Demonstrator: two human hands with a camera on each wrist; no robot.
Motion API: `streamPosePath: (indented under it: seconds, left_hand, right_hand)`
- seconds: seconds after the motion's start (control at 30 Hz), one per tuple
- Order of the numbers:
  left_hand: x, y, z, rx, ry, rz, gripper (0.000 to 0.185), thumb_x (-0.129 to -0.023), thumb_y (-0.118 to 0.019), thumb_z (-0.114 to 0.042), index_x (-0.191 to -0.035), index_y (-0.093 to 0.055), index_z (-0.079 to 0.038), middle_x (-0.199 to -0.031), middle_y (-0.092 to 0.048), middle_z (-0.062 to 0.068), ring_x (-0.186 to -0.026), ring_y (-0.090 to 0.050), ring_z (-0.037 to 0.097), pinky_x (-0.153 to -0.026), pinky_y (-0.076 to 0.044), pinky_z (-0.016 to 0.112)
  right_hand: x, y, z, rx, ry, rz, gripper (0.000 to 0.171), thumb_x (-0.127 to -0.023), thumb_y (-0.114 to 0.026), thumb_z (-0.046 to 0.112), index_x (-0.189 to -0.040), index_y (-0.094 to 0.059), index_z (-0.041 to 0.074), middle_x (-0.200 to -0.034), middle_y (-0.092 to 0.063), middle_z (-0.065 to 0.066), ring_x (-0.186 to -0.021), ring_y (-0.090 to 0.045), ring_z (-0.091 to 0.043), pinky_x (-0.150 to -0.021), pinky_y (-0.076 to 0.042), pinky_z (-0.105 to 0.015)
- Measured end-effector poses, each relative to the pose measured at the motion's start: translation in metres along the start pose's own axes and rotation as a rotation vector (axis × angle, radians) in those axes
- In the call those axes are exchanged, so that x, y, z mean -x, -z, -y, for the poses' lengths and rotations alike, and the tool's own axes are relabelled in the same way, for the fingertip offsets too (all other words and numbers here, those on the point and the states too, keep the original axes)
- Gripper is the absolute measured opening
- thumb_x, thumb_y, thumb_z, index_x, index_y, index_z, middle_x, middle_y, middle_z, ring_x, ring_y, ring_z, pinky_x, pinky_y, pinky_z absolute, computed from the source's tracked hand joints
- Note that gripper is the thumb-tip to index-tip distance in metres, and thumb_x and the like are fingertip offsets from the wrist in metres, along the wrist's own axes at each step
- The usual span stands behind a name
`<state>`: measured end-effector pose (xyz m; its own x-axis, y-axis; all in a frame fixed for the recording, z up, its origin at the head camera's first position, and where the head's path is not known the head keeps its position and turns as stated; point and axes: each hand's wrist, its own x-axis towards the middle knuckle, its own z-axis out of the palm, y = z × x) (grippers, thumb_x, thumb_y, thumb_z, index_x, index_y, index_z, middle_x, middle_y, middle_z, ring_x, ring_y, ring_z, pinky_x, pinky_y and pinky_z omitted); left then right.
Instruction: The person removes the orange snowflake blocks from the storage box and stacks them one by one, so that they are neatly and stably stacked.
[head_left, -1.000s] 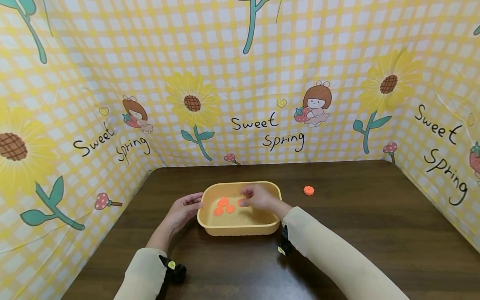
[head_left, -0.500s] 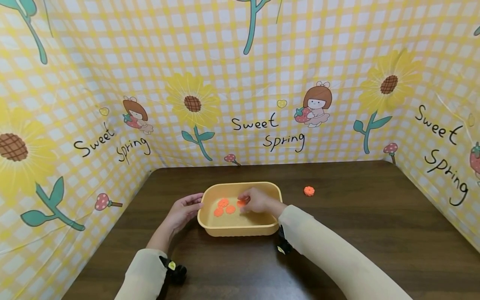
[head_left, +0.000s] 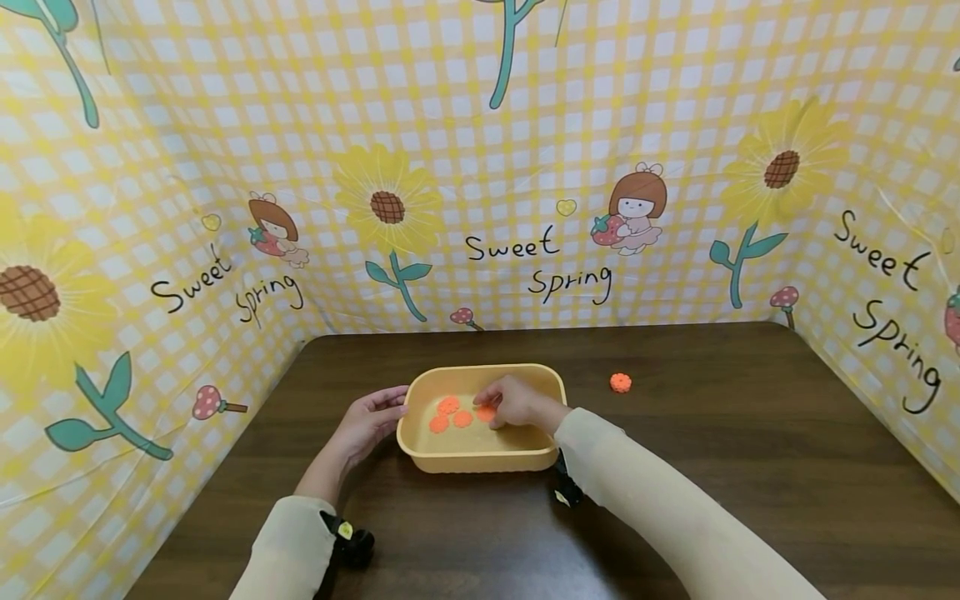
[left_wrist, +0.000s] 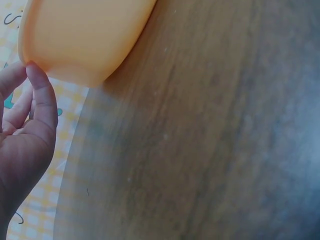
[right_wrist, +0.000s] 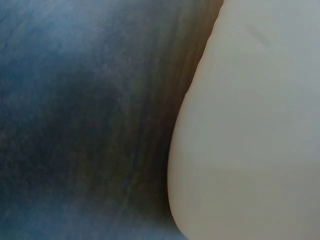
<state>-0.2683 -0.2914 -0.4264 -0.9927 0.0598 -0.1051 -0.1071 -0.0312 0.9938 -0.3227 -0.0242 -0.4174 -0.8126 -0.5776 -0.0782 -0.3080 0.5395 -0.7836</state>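
A yellow plastic basin (head_left: 480,461) stands on the table. My left hand (head_left: 367,425) pinches its left end; the left wrist view shows thumb and a finger of that hand meeting at the basin's rim (left_wrist: 22,37). Inside the basin, my right hand (head_left: 517,404) holds a small orange flower-shaped piece (head_left: 486,412) between thumb and fingers, low over the floor. Several like it, such as one orange flower-shaped piece (head_left: 462,419), lie left of that hand. The right wrist view shows the basin's outer wall (right_wrist: 245,130) but not the hand.
One more orange flower-shaped piece (head_left: 620,382) lies on the brown wooden table (head_left: 720,433), right of the basin. A yellow checked cloth (head_left: 480,167) with printed flowers hangs behind and at both sides.
Within the basin, my right hand has shifted slightly toward me, and the orange piece at its fingers has moved slightly with it. My left hand has stayed at the basin's left end.
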Motion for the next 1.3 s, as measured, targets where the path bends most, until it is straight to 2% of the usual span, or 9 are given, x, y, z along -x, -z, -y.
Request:
streamPosePath:
  seconds: [0.17,0.33,0.87,1.13,1.3]
  left_hand:
    - [0.007,-0.005,-0.01,-0.011,0.004,0.021,0.046,-0.083,-0.058,-0.001,-0.126,-0.042,0.005,-0.11,-0.047,0.017,-0.094,-0.053,0.018,-0.077,-0.048,0.029]
    - [0.01,-0.007,-0.013,-0.034,0.013,0.02,0.047,-0.084,-0.058,-0.002,-0.127,-0.041,0.004,-0.112,-0.046,0.017,-0.096,-0.052,0.019,-0.078,-0.047,0.028]
    - [-0.001,-0.001,0.002,-0.011,0.012,-0.034,0.045,-0.081,-0.062,-0.005,-0.123,-0.048,0.0,-0.109,-0.05,0.015,-0.094,-0.054,0.019,-0.078,-0.047,0.03]
    - [0.009,-0.006,-0.011,-0.019,0.011,0.004,0.046,-0.082,-0.06,-0.002,-0.125,-0.043,0.004,-0.109,-0.049,0.016,-0.094,-0.052,0.019,-0.077,-0.047,0.029]
    - [0.007,-0.006,-0.008,-0.019,0.01,-0.004,0.046,-0.082,-0.061,-0.004,-0.124,-0.045,0.003,-0.109,-0.049,0.015,-0.095,-0.052,0.019,-0.077,-0.047,0.029]
  right_hand:
    - [-0.001,0.0,-0.002,-0.011,-0.012,-0.014,0.038,-0.066,-0.073,-0.005,-0.101,-0.066,0.007,-0.099,-0.06,-0.002,-0.087,-0.051,-0.017,-0.074,-0.043,-0.025]
    - [-0.001,-0.001,-0.003,0.004,-0.013,-0.017,0.036,-0.065,-0.073,-0.006,-0.098,-0.067,0.007,-0.092,-0.061,-0.003,-0.081,-0.05,-0.014,-0.069,-0.044,-0.023]
    - [0.0,-0.001,-0.005,0.039,0.032,-0.017,0.028,-0.066,-0.073,-0.005,-0.091,-0.068,0.005,-0.083,-0.061,-0.004,-0.071,-0.049,-0.012,-0.062,-0.043,-0.021]
    - [0.0,0.0,-0.003,0.076,0.023,-0.021,0.028,-0.066,-0.073,-0.004,-0.092,-0.069,0.007,-0.085,-0.063,-0.001,-0.074,-0.05,-0.011,-0.066,-0.044,-0.022]
    - [0.0,0.0,-0.002,0.099,0.022,-0.013,0.029,-0.067,-0.073,-0.003,-0.093,-0.069,0.009,-0.089,-0.063,0.001,-0.081,-0.051,-0.012,-0.073,-0.044,-0.025]
